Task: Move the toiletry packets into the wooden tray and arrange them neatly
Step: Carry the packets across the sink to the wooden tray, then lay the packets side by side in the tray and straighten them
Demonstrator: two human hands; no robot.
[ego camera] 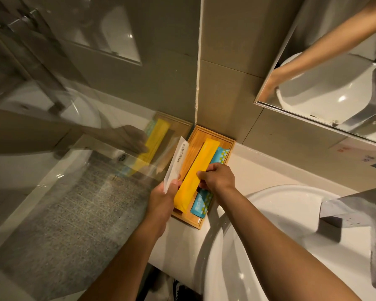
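Head view: at frame centre my right hand [217, 178] pinches the yellow packet [195, 174], laying it lengthwise in the wooden tray [201, 132] beside the blue patterned packet [201, 205]; my left hand's [164, 193] grip holds the white packet [177, 164] clear, next to go.

Both forearms reached toward twelve o'clock; left hand [164, 191] pinched shut, right hand [218, 178] curled, knuckles up.
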